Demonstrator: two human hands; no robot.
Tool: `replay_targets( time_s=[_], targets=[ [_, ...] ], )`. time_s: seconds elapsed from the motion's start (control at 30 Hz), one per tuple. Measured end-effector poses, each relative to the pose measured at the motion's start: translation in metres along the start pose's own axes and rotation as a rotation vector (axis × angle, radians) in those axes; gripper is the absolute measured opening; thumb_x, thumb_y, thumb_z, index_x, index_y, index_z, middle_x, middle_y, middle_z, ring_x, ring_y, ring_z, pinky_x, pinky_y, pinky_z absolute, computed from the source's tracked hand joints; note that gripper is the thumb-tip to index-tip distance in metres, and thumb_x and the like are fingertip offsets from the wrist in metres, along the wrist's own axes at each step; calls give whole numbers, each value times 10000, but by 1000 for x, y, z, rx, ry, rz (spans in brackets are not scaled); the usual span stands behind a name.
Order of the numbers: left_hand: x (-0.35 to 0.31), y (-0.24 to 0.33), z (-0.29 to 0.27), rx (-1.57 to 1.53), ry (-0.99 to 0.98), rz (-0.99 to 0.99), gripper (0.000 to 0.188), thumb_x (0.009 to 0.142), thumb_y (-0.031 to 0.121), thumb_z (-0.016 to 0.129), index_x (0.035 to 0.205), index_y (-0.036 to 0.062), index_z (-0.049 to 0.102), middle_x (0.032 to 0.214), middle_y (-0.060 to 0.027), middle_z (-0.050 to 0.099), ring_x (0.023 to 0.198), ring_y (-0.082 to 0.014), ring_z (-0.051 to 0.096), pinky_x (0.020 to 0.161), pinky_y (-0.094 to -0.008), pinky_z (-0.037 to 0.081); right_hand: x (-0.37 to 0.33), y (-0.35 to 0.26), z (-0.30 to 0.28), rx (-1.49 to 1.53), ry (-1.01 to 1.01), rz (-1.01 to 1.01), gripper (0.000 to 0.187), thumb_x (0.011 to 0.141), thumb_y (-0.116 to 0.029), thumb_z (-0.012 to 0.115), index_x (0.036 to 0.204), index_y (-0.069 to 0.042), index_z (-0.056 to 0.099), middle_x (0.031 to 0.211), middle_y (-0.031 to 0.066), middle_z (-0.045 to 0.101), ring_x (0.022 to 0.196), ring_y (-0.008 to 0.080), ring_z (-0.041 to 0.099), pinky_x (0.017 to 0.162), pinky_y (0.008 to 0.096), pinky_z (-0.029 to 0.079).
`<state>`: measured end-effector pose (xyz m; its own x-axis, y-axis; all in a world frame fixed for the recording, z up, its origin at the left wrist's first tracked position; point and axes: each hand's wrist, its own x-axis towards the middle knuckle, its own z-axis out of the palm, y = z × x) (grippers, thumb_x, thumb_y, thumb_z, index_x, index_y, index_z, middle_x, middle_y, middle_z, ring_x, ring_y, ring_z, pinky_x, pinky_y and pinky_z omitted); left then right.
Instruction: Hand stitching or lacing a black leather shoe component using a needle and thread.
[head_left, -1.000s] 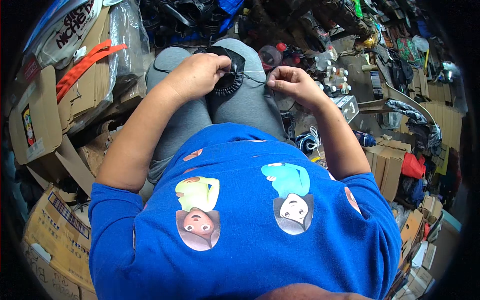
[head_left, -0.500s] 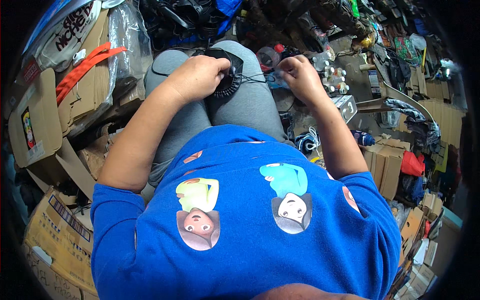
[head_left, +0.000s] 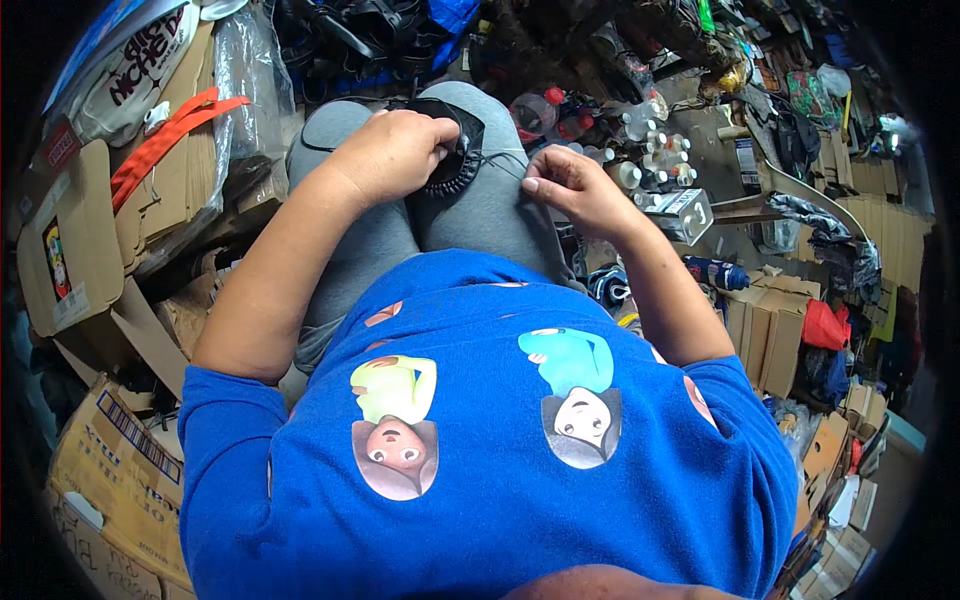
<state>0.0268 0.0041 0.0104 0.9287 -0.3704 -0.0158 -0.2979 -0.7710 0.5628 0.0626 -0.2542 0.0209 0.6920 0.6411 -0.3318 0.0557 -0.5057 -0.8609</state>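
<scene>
A black piece [head_left: 455, 185] with a ridged, coil-like edge rests on my grey-clad thighs; it looks like a shoe part, but its kind is not certain. My left hand [head_left: 395, 153] is closed on it, thumb and bent fingers gripping its upper side and covering much of it. A thin black thread [head_left: 505, 159] runs from the piece toward my right hand [head_left: 578, 190]. That hand is beside my right thigh, thumb and fingers pinched together at the thread's end. Whether a needle is in the pinch is too small to see.
To my right stand several small bottles [head_left: 668, 160], a metal tin [head_left: 685, 215] and a dark blue bottle [head_left: 717, 272]. Cardboard boxes [head_left: 775, 330] lie beyond. On my left are a red strap [head_left: 165, 145], clear plastic and a cardboard box [head_left: 75, 240]. Black footwear [head_left: 365, 35] lies ahead.
My right hand has moved back toward my thigh and lower, nearer the black piece, and the thread span is shorter. My left hand has stayed on the piece.
</scene>
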Motion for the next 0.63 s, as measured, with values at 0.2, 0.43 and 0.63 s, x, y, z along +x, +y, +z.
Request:
replay_targets(
  time_s=[0.2, 0.43, 0.63],
  targets=[
    [-4, 4, -7, 37, -25, 31, 146, 788, 133, 548, 904, 86, 621, 802, -141, 654, 826, -330, 626, 755, -452, 475, 3, -33, -36, -553, 18, -381, 199, 831, -224, 644, 840, -39, 571, 1218, 92, 491, 1163, 249, 427, 971, 368, 339],
    [-3, 10, -10, 106, -41, 36, 189, 804, 230, 562, 918, 101, 640, 781, -128, 654, 823, -319, 622, 784, -455, 456, 48, -17, -47, -569, 86, -259, 231, 858, -229, 606, 936, -11, 595, 1189, 97, 519, 1073, 270, 506, 908, 366, 411],
    [9, 32, -19, 63, -177, -195, 381, 846, 420, 568, 854, 43, 627, 789, -179, 633, 829, -334, 599, 807, -472, 432, 58, 12, -29, -678, 47, -113, 312, 833, -319, 633, 1017, -67, 641, 1143, 82, 570, 1054, 263, 557, 900, 381, 416]
  ],
)
